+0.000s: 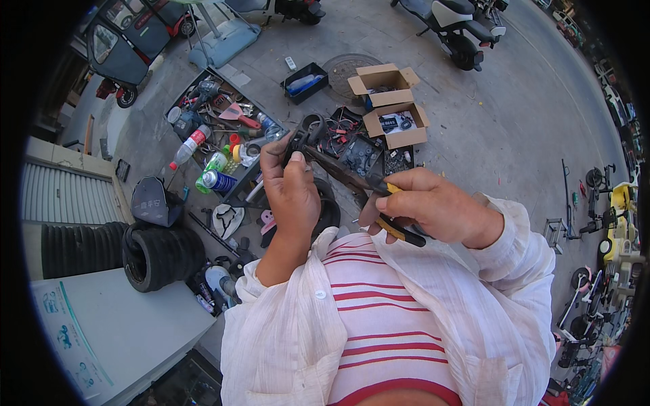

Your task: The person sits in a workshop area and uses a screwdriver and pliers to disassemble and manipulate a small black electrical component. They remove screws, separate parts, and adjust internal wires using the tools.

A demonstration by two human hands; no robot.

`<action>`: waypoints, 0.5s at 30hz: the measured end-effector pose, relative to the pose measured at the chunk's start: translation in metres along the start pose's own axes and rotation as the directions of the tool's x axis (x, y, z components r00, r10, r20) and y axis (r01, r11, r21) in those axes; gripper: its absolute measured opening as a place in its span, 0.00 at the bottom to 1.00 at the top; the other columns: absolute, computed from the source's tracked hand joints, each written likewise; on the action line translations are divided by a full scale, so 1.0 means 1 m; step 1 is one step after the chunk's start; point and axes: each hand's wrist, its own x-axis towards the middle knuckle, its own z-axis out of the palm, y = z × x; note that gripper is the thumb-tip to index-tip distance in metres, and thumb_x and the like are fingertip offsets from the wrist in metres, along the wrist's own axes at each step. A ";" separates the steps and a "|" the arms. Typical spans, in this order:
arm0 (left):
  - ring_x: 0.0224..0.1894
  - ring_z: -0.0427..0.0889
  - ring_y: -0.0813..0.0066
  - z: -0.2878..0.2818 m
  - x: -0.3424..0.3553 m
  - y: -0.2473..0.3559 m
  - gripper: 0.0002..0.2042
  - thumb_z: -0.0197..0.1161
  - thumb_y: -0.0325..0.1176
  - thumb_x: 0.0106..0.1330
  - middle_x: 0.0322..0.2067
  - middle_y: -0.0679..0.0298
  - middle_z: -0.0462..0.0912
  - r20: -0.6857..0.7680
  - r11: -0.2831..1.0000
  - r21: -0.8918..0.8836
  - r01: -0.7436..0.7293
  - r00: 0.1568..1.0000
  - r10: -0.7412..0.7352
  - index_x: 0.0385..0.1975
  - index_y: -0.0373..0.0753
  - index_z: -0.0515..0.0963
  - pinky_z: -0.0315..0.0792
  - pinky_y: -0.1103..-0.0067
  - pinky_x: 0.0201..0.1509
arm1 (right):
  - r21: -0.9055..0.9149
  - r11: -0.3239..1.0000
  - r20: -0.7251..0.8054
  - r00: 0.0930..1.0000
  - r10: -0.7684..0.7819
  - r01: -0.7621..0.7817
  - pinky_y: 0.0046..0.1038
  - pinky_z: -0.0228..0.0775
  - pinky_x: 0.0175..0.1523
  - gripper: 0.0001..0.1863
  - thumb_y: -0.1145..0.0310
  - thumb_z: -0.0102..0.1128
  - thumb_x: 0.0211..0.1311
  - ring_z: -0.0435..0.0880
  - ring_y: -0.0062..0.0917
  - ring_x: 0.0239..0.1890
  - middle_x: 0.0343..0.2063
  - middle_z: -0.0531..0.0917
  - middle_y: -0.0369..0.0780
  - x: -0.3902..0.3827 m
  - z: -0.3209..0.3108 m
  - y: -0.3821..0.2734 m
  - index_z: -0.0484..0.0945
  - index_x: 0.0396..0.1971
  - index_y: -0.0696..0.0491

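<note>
My left hand (pixel 295 195) is raised in front of my chest, thumb and fingers closed on a dark part (pixel 296 144) whose kind I cannot make out. My right hand (pixel 437 208) is wrapped round pliers (pixel 405 232) with yellow and black handles. Between the two hands runs a long, dark, narrow piece (pixel 336 169). Whether it belongs to the pliers or to the part in my left hand cannot be told. Fingers hide much of both tools' ends.
Beyond my hands, a tray (pixel 177 100) holds tools, bottles and cans. Two open cardboard boxes (pixel 399 137) and a black bin (pixel 325 86) stand on the pavement. Tires (pixel 166 257) and a white cabinet (pixel 145 325) are at left. Scooters (pixel 460 34) stand farther off.
</note>
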 end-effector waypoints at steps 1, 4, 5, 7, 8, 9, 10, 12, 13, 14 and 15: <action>0.43 0.78 0.74 0.000 0.000 0.000 0.12 0.48 0.26 0.67 0.44 0.60 0.75 0.001 1.000 -0.003 -0.002 1.000 0.002 0.49 0.37 0.68 0.73 0.74 0.50 | -0.002 1.000 -0.002 1.000 -0.002 0.002 0.22 0.72 0.37 0.16 0.64 0.50 0.63 0.78 0.20 0.29 0.28 0.81 0.40 0.000 0.000 -0.001 0.80 0.32 0.63; 0.43 0.77 0.75 -0.001 0.001 0.000 0.12 0.48 0.26 0.67 0.44 0.60 0.75 0.003 1.000 -0.001 -0.002 1.000 0.002 0.49 0.37 0.68 0.73 0.75 0.50 | -0.001 1.000 -0.012 1.000 -0.007 0.007 0.22 0.72 0.37 0.16 0.64 0.50 0.63 0.78 0.20 0.28 0.27 0.80 0.40 0.001 0.001 0.000 0.80 0.32 0.63; 0.43 0.77 0.75 -0.001 0.001 0.000 0.12 0.48 0.26 0.67 0.45 0.60 0.75 0.004 1.000 0.002 -0.001 1.000 0.001 0.49 0.37 0.68 0.73 0.75 0.50 | 0.000 1.000 -0.016 1.000 -0.009 0.009 0.22 0.72 0.36 0.16 0.64 0.50 0.63 0.77 0.19 0.27 0.26 0.80 0.39 0.001 0.002 0.000 0.79 0.32 0.63; 0.44 0.77 0.75 0.001 0.002 -0.002 0.12 0.48 0.25 0.67 0.44 0.60 0.75 -0.005 1.000 0.012 0.009 1.000 -0.009 0.49 0.37 0.68 0.73 0.75 0.50 | -0.032 0.999 -0.037 0.999 -0.019 0.017 0.22 0.72 0.35 0.15 0.64 0.50 0.63 0.77 0.19 0.26 0.25 0.80 0.39 0.003 0.004 0.003 0.79 0.31 0.63; 0.44 0.77 0.75 0.002 0.002 -0.002 0.12 0.47 0.25 0.67 0.44 0.60 0.75 -0.009 1.000 0.016 0.013 1.000 -0.013 0.49 0.37 0.68 0.73 0.75 0.50 | -0.048 0.999 -0.048 0.999 -0.024 0.021 0.22 0.72 0.34 0.15 0.64 0.50 0.63 0.76 0.19 0.25 0.25 0.79 0.38 0.003 0.005 0.004 0.79 0.31 0.62; 0.44 0.77 0.75 0.002 0.002 -0.002 0.12 0.47 0.25 0.67 0.44 0.60 0.75 -0.017 1.000 0.027 0.008 1.000 -0.007 0.49 0.37 0.68 0.73 0.75 0.50 | -0.055 0.998 -0.032 0.999 -0.015 0.013 0.22 0.72 0.35 0.15 0.65 0.49 0.64 0.77 0.19 0.27 0.27 0.80 0.39 0.004 0.005 0.004 0.79 0.32 0.62; 0.44 0.76 0.75 0.002 0.001 -0.002 0.12 0.47 0.25 0.67 0.44 0.60 0.75 -0.026 0.999 0.037 0.002 1.000 -0.001 0.49 0.37 0.68 0.73 0.75 0.50 | -0.062 0.998 -0.017 1.000 -0.007 0.006 0.22 0.72 0.36 0.15 0.66 0.48 0.65 0.78 0.20 0.29 0.29 0.81 0.40 0.004 0.004 0.004 0.79 0.34 0.62; 0.43 0.76 0.75 0.002 0.001 -0.004 0.12 0.47 0.25 0.67 0.44 0.60 0.74 -0.035 0.998 0.057 -0.003 0.999 0.005 0.49 0.37 0.68 0.73 0.76 0.50 | -0.069 0.998 -0.022 1.000 -0.016 0.014 0.22 0.71 0.35 0.15 0.66 0.48 0.64 0.78 0.19 0.28 0.28 0.80 0.40 0.005 0.005 0.005 0.78 0.33 0.62; 0.43 0.76 0.75 0.002 0.001 -0.005 0.12 0.47 0.25 0.66 0.44 0.60 0.74 -0.037 0.998 0.066 -0.003 0.999 0.005 0.49 0.37 0.68 0.73 0.76 0.50 | -0.069 0.997 -0.043 0.999 -0.034 0.031 0.22 0.71 0.33 0.15 0.66 0.49 0.63 0.76 0.19 0.25 0.24 0.79 0.39 0.007 0.006 0.008 0.78 0.30 0.63; 0.43 0.76 0.75 0.002 0.001 -0.006 0.12 0.47 0.24 0.66 0.44 0.60 0.74 -0.038 0.997 0.076 -0.001 0.999 0.004 0.49 0.37 0.68 0.73 0.76 0.49 | -0.071 0.996 -0.063 0.997 -0.051 0.047 0.22 0.70 0.30 0.15 0.65 0.50 0.62 0.75 0.18 0.22 0.21 0.77 0.38 0.008 0.007 0.010 0.78 0.27 0.63; 0.43 0.76 0.75 0.002 0.001 -0.007 0.12 0.47 0.24 0.66 0.44 0.60 0.74 -0.041 0.996 0.087 0.000 0.999 0.004 0.49 0.37 0.67 0.73 0.76 0.49 | -0.074 0.996 -0.059 0.997 -0.054 0.050 0.23 0.70 0.30 0.15 0.66 0.49 0.62 0.75 0.18 0.22 0.20 0.77 0.38 0.008 0.007 0.009 0.78 0.27 0.63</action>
